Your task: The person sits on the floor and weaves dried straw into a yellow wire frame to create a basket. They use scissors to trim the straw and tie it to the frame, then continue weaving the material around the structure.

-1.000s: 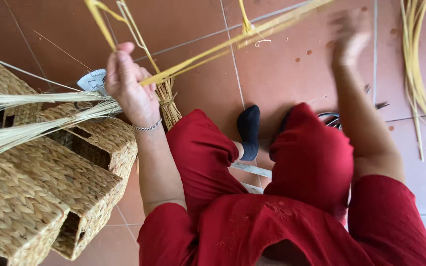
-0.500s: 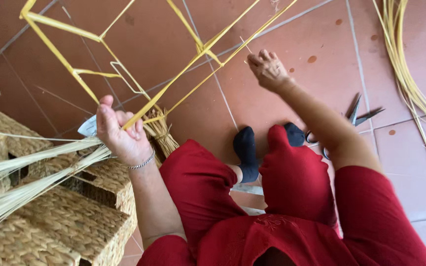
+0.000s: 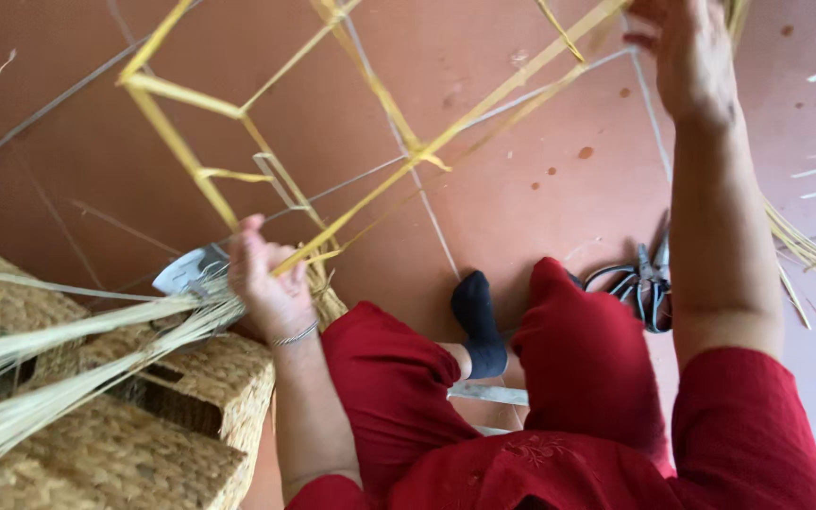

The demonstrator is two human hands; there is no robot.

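My left hand [image 3: 266, 283] is closed around the near end of a long yellow straw strand [image 3: 446, 142] beside a woven straw basket [image 3: 191, 397]. The strand runs up and right to my right hand [image 3: 687, 57], which is raised high at the top edge and pinches its far end. More yellow strands [image 3: 181, 142] bend and cross above my left hand. A bundle of pale straw [image 3: 68, 349] lies across the basket below my left wrist.
Black scissors [image 3: 639, 279] lie on the red tiled floor [image 3: 521, 208] by my right knee. Loose straw [image 3: 805, 250] lies at the right edge. My legs in red trousers and a black sock [image 3: 479, 321] fill the lower middle.
My right hand has risen and moved right, drawing the strand out longer. My left hand has stayed by the basket. The view has shifted closer.
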